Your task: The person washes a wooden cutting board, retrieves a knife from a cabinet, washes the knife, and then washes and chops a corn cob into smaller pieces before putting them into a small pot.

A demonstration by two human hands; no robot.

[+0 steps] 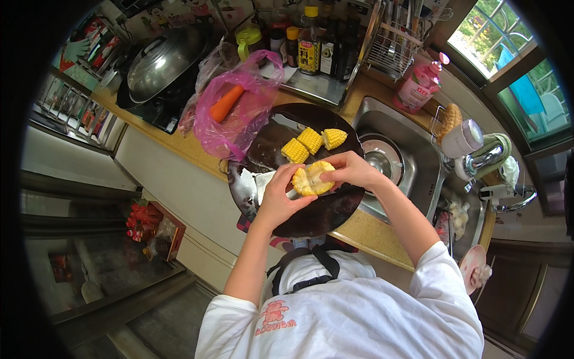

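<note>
Both hands grip a yellow piece of corn cob above a round dark cutting board. Its pale inner face is turned up, and a split or dent shows near its middle. My left hand holds it from the left side. On its right, my right hand presses a thumb against the pale face. Under my left hand a wide metal blade, probably a cleaver's, lies on the board; its handle cannot be made out. Just beyond the hands rest three cut corn pieces.
Left of the board, a pink plastic bag with a carrot overlaps its edge. A steel sink holding bowls adjoins the right side. Bottles stand behind, near a lidded wok. A pink pump bottle stands by the window.
</note>
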